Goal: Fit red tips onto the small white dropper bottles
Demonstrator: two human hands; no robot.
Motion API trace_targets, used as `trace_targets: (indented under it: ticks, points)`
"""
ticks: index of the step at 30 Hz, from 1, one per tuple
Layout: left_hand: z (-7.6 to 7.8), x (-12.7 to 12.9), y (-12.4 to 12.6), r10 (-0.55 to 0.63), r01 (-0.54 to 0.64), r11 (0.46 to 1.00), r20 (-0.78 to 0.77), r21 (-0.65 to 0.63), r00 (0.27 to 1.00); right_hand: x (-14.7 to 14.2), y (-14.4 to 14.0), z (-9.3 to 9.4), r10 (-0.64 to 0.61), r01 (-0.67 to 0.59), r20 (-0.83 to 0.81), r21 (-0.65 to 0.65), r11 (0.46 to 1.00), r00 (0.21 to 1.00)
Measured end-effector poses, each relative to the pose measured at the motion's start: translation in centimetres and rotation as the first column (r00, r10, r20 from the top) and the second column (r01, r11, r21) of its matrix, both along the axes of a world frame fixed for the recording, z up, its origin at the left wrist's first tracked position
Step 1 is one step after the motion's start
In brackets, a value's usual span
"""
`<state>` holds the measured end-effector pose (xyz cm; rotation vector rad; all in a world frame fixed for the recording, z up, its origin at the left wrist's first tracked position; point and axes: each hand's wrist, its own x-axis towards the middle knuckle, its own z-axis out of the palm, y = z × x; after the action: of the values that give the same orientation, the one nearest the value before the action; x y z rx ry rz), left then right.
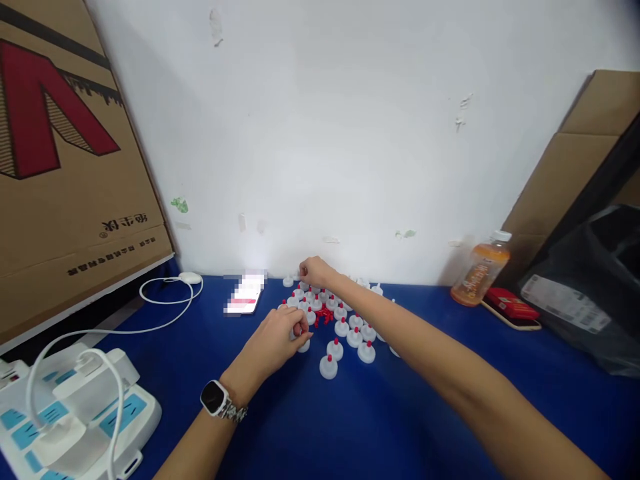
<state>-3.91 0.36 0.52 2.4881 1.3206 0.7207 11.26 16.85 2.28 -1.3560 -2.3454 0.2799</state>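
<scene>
Several small white caps with red tips [345,330] stand clustered on the blue table [350,427], with a little heap of loose red pieces [324,315] among them. My left hand [277,340], with a watch on its wrist, pinches one white cap [303,345] at the near left edge of the cluster. My right hand [314,271] reaches over the cluster to its far side by the wall, fingers curled down on the caps there; what it holds is hidden.
A phone [245,295] lies left of the caps. White power strips and cables [75,407] sit at the near left under a cardboard box [65,167]. An orange drink bottle [480,270], a red pack [511,305], a black bag [590,287] and cardboard stand right.
</scene>
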Motion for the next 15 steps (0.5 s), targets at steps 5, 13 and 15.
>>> trace_targets:
  ticks: [5, 13, 15]
  points:
    - [0.4, -0.6, 0.1, 0.030, -0.032, 0.998, 0.046, 0.053, 0.999, 0.2, 0.6, 0.5, -0.007, 0.010, 0.072, -0.032, 0.999, 0.997]
    - [-0.2, -2.8, 2.4, 0.144, -0.160, 0.981, 0.135, 0.113, 0.980, -2.7, 2.0, 1.2, -0.242, 0.243, 0.177, 0.013, 0.970, 0.954]
    - [-0.4, -2.8, 2.5, 0.143, -0.158, 0.981, 0.128, 0.115, 0.981, -3.7, 1.8, 1.1, -0.277, 0.285, 0.206, -0.010, 0.958, 0.939]
